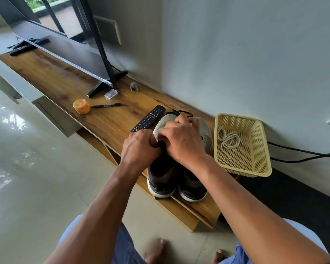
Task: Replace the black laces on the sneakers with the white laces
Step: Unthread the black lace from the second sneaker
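Black lace (181, 112) trails just beyond the right hand (181, 139), which presses the left sneaker (163, 176); the left hand (141, 147) pinches at its eyelets. Unlacing seems underway. Next, pull it free, then reach right for the white laces (229, 140).

Head view, steeply down, probably close.
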### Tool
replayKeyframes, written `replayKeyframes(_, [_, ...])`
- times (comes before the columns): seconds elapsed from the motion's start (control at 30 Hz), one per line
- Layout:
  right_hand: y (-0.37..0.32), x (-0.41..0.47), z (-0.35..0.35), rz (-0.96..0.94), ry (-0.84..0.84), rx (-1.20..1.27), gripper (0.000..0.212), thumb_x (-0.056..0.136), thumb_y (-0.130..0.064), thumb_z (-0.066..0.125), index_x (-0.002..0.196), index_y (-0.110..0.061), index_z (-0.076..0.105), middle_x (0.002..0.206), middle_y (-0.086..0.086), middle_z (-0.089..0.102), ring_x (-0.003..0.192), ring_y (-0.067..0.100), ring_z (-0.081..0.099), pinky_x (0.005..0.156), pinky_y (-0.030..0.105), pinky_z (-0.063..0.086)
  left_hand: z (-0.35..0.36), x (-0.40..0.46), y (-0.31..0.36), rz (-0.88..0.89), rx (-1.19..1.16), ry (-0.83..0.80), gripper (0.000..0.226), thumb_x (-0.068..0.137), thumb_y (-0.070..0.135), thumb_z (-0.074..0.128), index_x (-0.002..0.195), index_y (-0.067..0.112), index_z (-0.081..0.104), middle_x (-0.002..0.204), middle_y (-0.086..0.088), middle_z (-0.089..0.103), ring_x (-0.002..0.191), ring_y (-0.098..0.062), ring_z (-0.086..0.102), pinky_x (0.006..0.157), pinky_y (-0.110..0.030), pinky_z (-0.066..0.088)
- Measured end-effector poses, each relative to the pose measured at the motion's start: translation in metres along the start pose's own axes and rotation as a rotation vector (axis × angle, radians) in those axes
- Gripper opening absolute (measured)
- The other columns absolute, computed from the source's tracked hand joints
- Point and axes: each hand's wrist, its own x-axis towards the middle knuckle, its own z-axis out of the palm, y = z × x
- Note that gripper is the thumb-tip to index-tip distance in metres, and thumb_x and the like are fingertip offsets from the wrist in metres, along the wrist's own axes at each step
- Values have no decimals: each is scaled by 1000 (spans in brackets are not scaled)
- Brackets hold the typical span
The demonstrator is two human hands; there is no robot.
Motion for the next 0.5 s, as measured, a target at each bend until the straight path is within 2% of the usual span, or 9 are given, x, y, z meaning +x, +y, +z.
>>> replayKeyframes(0.07, [-2,-1,3,36,102,19,15,82,-24,70,88,-36,77,90,-16,71,99,18,49,82,39,25,1,1,-1,0,0,4,17,74,20,76,71,16,60,73,3,59,68,-13,53,55,-26,35])
replayKeyframes(0.13, [-1,1,10,185,176,154,12,85,-28,71,86,-37,79,89,-17,72,96,17,50,83,37,26,1,2,-3,-4,7,-13,18,73,19,78,71,16,60,73,4,59,69,-11,53,55,-27,33])
replayKeyframes(0.23, [11,9,9,495,322,588,11,87,-31,71,88,-31,82,89,-17,77,90,10,66,86,41,53,1,3,-4,-13,-3,-58,19,73,20,80,72,19,61,77,6,60,73,-10,53,56,-27,33])
replayKeyframes(0.3, [16,10,8,681,378,873,14,88,-27,70,90,-26,84,85,-16,78,80,1,68,81,39,60,3,3,-3,-18,1,-60,18,72,21,80,73,19,62,77,6,61,74,-9,54,56,-27,33])
replayKeyframes(0.37, [13,7,8,726,361,820,15,90,-28,67,91,-27,83,86,-16,77,82,6,68,82,42,59,4,4,-3,-10,11,-49,18,72,21,80,72,19,62,76,6,61,73,-9,54,56,-27,33])
replayKeyframes(0.43, [9,2,10,626,278,583,18,90,-24,64,96,-32,78,99,-16,75,100,16,65,95,43,53,4,4,-5,1,6,-40,18,72,18,79,72,18,61,74,5,61,72,-10,54,55,-27,33])
replayKeyframes(0.5, [2,0,6,503,178,408,43,82,-13,55,115,-35,72,120,-14,68,121,21,54,103,45,42,3,2,-5,9,4,-35,18,72,16,78,71,18,60,74,5,60,71,-11,54,55,-27,34])
